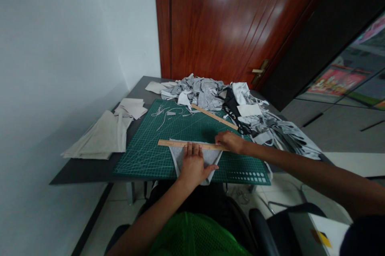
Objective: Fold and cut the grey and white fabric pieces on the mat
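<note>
A wooden ruler lies crosswise over a piece of light grey fabric, near the fabric's far edge. My left hand presses down flat, fingertips on the ruler and palm over the cloth, thumb spread to the right. Toward the ruler's right end, my right hand is closed with its fingers curled at the fabric's far right corner. Whatever it grips is hidden by the fingers. Beneath everything is a green cutting mat with grid lines. The fabric's near end narrows and reaches the mat's front edge.
A second wooden ruler lies slanted farther back, near loose thread scraps. Heaped grey fabric scraps line the back and right. Stacked pale cloth pieces sit left on the dark table. A wall stands left, a wooden door behind.
</note>
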### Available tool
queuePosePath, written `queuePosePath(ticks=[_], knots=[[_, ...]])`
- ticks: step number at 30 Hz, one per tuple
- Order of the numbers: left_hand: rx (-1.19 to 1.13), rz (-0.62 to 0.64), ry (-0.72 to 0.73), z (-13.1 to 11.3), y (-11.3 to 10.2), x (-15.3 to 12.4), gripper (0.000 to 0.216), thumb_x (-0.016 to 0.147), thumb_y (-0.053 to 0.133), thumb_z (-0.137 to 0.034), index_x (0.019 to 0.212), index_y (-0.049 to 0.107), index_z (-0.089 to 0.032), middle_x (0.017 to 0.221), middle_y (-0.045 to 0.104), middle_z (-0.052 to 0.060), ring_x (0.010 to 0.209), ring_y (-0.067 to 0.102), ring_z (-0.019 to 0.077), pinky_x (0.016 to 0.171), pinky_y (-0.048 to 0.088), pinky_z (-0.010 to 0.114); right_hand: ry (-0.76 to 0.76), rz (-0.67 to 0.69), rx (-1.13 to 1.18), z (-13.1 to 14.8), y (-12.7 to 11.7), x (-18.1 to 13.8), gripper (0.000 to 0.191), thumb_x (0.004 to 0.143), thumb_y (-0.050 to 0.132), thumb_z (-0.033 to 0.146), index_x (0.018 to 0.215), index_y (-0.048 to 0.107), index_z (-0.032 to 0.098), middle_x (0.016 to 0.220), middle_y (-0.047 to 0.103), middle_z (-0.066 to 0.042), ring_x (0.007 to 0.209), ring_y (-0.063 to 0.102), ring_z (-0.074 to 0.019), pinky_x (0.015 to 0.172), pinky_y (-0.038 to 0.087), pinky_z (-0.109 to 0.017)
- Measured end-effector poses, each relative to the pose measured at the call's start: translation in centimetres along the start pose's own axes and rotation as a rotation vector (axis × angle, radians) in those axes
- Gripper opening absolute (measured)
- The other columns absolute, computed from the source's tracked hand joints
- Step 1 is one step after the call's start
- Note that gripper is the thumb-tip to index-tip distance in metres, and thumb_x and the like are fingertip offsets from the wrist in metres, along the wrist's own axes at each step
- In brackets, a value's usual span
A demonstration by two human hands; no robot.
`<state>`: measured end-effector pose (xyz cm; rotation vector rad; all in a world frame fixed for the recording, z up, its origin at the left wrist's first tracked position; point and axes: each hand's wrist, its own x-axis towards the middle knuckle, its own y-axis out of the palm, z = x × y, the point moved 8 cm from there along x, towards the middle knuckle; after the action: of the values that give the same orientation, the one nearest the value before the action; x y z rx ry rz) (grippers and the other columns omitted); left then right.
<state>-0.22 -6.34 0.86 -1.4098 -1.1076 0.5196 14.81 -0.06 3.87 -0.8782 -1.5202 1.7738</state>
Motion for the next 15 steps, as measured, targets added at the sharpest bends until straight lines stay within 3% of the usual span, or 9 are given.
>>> queuePosePath(ticks=[10, 15], knots=[[0.014, 0.003, -0.002, 0.0, -0.1, 0.1, 0.095, 0.085, 0.053, -0.078, 0.144, 0.056, -0.003, 0.149, 0.053, 0.027, 0.145, 0.039, 0.0460, 0.121, 0.027, 0.058, 0.017, -0.001, 0.053, -2.6, -0.5, -2.8, 0.025, 0.080, 0.058, -0.004, 0.082, 0.072, 0.017, 0.084, 0.071, -0.008, 0.081, 0.064, -0.0221, 0.081, 0.041, -0.032], [0.014, -0.008, -0.003, -0.1, 0.0, 0.1, 0.093, 0.087, 0.052, -0.077, 0.143, 0.056, -0.003, 0.148, 0.054, 0.026, 0.145, 0.040, 0.0454, 0.121, 0.026, 0.058, 0.063, -0.159, 0.229, -3.3, -2.0, -2.5, 0.019, 0.090, 0.056, 0.007, 0.085, 0.070, 0.018, 0.090, 0.073, -0.009, 0.089, 0.067, -0.0221, 0.084, 0.046, -0.032]])
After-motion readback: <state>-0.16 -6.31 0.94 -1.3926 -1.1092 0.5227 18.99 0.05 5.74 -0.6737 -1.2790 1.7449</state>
